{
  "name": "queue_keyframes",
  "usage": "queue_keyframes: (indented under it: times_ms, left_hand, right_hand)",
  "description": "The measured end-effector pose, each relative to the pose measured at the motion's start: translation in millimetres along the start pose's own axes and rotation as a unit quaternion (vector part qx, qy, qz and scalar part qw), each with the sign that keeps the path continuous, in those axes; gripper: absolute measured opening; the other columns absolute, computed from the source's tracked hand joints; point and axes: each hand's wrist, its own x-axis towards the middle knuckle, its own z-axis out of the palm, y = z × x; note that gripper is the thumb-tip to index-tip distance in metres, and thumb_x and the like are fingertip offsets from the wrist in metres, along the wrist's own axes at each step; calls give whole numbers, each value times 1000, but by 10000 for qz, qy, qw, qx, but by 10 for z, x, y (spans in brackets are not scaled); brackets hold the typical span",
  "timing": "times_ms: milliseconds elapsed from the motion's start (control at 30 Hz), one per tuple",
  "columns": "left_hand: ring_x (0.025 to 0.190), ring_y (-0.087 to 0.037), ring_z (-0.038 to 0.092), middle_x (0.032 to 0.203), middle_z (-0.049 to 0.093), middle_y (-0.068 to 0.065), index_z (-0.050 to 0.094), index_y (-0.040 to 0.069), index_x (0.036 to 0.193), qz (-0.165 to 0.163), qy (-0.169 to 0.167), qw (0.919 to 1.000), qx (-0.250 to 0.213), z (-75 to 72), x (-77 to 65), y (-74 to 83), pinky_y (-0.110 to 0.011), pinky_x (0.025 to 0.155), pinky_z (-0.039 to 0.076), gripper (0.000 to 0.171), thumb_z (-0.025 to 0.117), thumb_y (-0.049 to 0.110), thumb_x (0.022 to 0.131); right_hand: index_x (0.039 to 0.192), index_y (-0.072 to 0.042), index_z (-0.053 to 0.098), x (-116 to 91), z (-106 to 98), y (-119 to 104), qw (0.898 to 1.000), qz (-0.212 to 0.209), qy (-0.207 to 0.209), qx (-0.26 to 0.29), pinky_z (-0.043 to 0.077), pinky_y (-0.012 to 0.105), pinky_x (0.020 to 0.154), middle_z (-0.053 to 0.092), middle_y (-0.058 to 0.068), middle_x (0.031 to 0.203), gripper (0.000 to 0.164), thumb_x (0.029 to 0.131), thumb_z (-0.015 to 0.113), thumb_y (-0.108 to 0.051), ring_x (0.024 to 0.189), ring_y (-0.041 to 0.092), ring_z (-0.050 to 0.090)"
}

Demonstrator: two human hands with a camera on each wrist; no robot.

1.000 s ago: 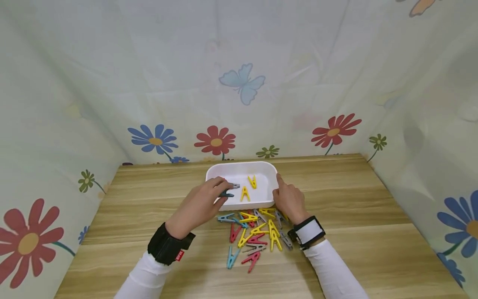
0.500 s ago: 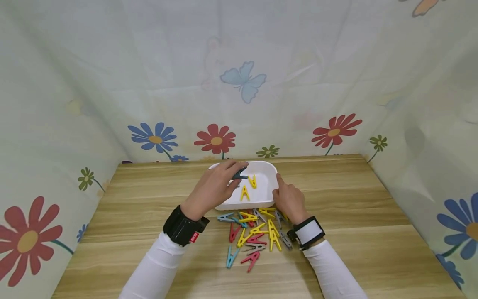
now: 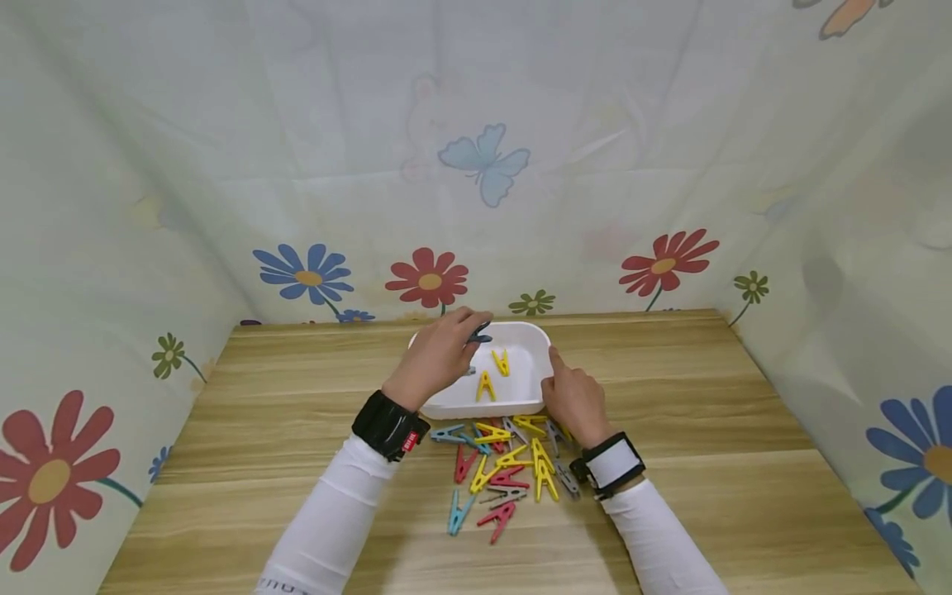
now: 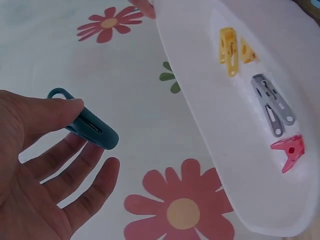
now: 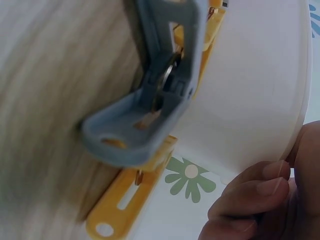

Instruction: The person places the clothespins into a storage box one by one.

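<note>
My left hand (image 3: 434, 357) pinches a dark teal clothespin (image 4: 95, 131) between thumb and fingers, over the back left of a white tray (image 3: 483, 410). Two yellow clothespins (image 3: 486, 386) lie on the tray's floor. The left wrist view also shows a grey clothespin (image 4: 272, 105) and a red clothespin (image 4: 292, 151) inside it; my left hand hides most of these in the head view. At the tray's right side, my right hand (image 3: 579, 402) holds the rim, its other fingers curled against the outer wall.
A loose pile of yellow, red, blue and grey clothespins (image 3: 513, 456) lies on the wooden table (image 3: 297, 463), just in front of the tray. A flowered curtain (image 3: 357, 207) rises behind the table and along both sides.
My left hand has carried the teal clothespin from low over the tray's left part toward its back edge. My right hand stays at the rim.
</note>
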Motion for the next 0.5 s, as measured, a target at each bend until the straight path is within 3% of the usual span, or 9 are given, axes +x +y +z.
queue_keyframes:
  times_ms: [200, 500]
  left_hand:
    - [101, -20, 65, 121, 64, -7, 55, 16, 138, -285, -267, 9992, 97, 164, 20, -110, -33, 76, 57, 48, 69, 18, 92]
    - [104, -22, 65, 123, 64, -9, 59, 15, 134, -575, -379, 9976, 116, 328, 47, -237, -38, 85, 56, 46, 71, 15, 89]
  right_hand:
    - [148, -4, 43, 6, -10, -25, 10000, 27, -47, 45, 28, 30, 41, 48, 6, 54, 57, 93, 53, -17, 45, 21, 44]
    - [147, -4, 44, 10, -26, -22, 10000, 44, -29, 9, 28, 31, 40, 48, 7, 53, 56, 93, 53, -16, 45, 21, 44]
